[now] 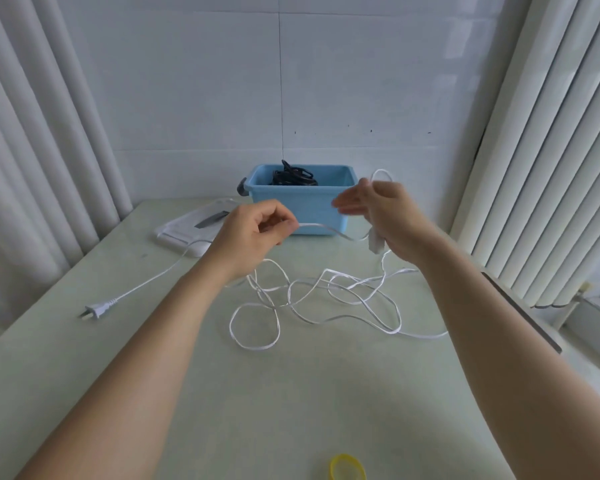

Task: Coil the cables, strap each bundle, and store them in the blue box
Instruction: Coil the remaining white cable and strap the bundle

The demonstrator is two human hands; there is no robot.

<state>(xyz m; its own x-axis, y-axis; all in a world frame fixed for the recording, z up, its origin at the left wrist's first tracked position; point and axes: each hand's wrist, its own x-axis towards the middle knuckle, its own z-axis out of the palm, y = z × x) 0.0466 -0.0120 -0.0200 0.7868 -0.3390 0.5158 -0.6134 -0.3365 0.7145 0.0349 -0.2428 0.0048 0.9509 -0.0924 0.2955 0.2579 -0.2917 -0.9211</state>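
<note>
A pale green bench [291, 393] carries a blue plastic box [305, 206] at its far edge, with a coil of black cable [291, 176] inside. A long white cable [326, 292] lies in loose tangled loops on the bench in front of the box. The left hand [253, 230] pinches a raised stretch of it between curled fingers [278, 220]. The right hand [385, 216] has a loop over it; its fingers [343, 204] are blurred, so I cannot tell the grip. The cable's two-pin plug [96, 310] lies far left, and a yellow band [347, 467] lies nearest.
</note>
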